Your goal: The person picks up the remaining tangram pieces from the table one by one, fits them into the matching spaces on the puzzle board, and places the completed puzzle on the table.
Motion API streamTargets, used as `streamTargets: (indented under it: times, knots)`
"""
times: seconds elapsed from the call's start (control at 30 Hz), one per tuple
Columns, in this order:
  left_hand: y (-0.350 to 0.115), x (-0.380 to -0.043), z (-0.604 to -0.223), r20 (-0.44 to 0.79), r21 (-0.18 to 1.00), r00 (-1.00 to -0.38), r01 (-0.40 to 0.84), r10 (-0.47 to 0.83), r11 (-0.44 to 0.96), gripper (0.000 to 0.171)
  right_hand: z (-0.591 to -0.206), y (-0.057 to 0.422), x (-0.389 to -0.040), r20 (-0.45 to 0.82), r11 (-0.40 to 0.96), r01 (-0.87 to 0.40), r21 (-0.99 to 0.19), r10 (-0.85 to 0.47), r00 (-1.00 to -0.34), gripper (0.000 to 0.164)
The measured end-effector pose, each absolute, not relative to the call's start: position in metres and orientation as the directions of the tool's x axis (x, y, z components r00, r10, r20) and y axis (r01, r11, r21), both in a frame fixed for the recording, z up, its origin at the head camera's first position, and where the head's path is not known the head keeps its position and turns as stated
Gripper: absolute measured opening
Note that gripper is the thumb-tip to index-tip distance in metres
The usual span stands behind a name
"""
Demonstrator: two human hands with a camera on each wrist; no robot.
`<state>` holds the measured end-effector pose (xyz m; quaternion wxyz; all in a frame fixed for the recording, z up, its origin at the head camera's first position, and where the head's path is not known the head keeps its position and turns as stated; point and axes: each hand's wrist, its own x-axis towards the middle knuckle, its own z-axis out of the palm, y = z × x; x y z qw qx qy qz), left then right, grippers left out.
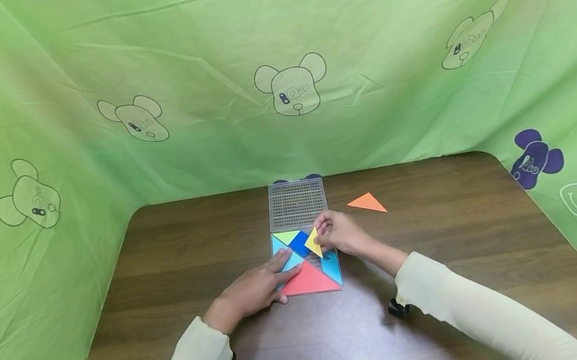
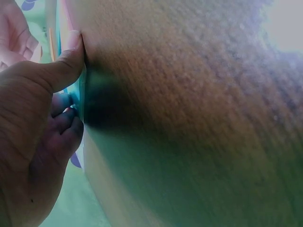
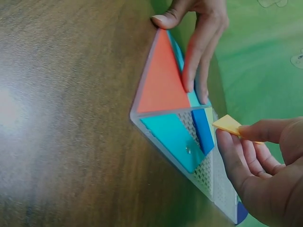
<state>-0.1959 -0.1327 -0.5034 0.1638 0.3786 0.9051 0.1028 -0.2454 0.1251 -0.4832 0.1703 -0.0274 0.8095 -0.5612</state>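
Observation:
My right hand (image 1: 339,234) pinches a yellow tangram triangle (image 3: 227,124) between thumb and fingers, tilted above the tangram tray (image 3: 203,177). My left hand (image 1: 255,287) lies at the tray's left side, its straight fingers on the light blue pieces (image 1: 293,261) and its thumb by the near left corner. A large red triangle (image 1: 311,278) fills the near side. Beyond it sit a blue piece (image 1: 298,246), partly covered by the yellow one in the head view, and a yellow-green triangle (image 1: 286,237). A turquoise piece (image 3: 173,139) lies along the right side, with dotted tray floor showing beside it.
The clear dotted lid (image 1: 297,204) lies opened flat behind the tray. An orange triangle (image 1: 368,203) rests on the wooden table (image 1: 189,235) to the right of the lid. Green cloth (image 1: 215,154) with printed bear heads hangs around the back and sides.

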Motion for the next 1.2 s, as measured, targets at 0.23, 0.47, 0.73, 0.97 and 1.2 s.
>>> streamTargets:
  times: [0.23, 0.47, 0.73, 0.97, 1.2]
  knots:
    - [-0.133, -0.196, -0.503, -0.218, 0.313, -0.656, 0.655, 0.723, 0.688, 0.071, -0.489, 0.123, -0.242, -0.244, 0.357, 0.146, -0.922, -0.245, -0.938, 0.024]
    - [-0.133, -0.197, -0.502, -0.214, 0.311, -0.655, 0.658, 0.725, 0.686, 0.071, -0.494, 0.120, -0.238, -0.248, 0.429, 0.131, -0.894, -0.229, -0.941, 0.021]
    - [-0.134, -0.197, -0.504, -0.212, 0.310, -0.654, 0.659, 0.726, 0.685, 0.072, -0.496, 0.116, -0.234, -0.244, 0.483, 0.105, -0.869, -0.234, -0.941, 0.020]
    - [-0.134, -0.197, -0.504, -0.204, 0.306, -0.653, 0.665, 0.730, 0.681, 0.071, -0.498, 0.114, -0.233, -0.240, 0.513, 0.103, -0.852, -0.209, -0.948, 0.022]
    - [-0.135, -0.198, -0.505, -0.187, 0.309, -0.652, 0.670, 0.734, 0.674, 0.071, -0.498, 0.112, -0.231, -0.211, 0.572, 0.066, -0.817, -0.191, -0.959, 0.025]
